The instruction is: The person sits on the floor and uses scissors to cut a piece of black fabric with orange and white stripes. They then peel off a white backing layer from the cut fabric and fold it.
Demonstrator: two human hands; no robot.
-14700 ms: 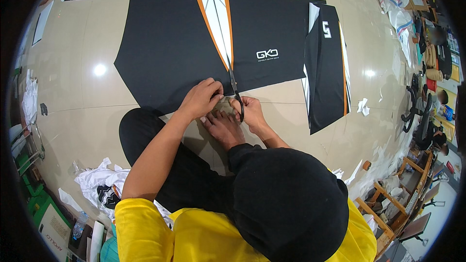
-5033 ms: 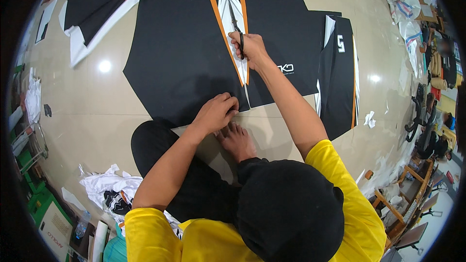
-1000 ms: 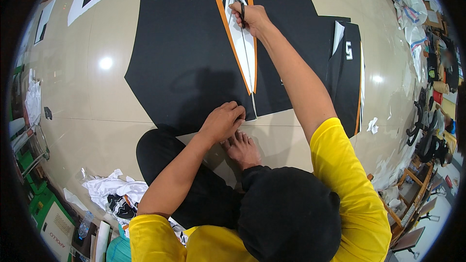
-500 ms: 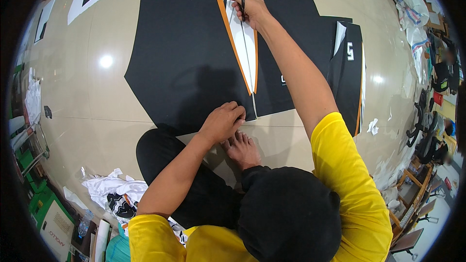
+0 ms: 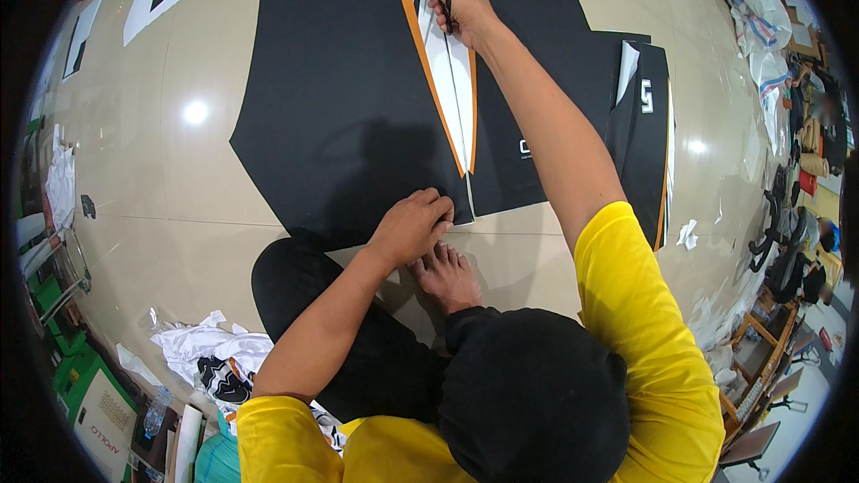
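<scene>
My right hand (image 5: 463,13) grips black-handled scissors (image 5: 445,0), reaching far forward with the blades along the white striped, orange-edged panel (image 5: 448,80) in a large black fabric piece (image 5: 313,80). A cut line runs down the panel to the fabric's near edge. My left hand (image 5: 413,224) is closed, fingers curled on that near edge beside the cut, just above my bare foot (image 5: 445,277); whether it pinches the cloth is hard to tell. A narrower black piece (image 5: 642,148) with white and orange trim lies over the right side.
Tiled floor (image 5: 179,161) surrounds the fabric. Another black-and-white piece (image 5: 143,18) lies upper left, crumpled white cloth (image 5: 197,349) by my knee. A green case (image 5: 89,394) and bottle (image 5: 157,407) sit lower left; wooden frames (image 5: 752,340), bags (image 5: 761,9) and blurred people line the right.
My right hand has moved with the scissors from the near edge up along the panel, edging farther forward lately, lengthening the cut. The upper-left piece shifted; a white scrap now lies beside it.
</scene>
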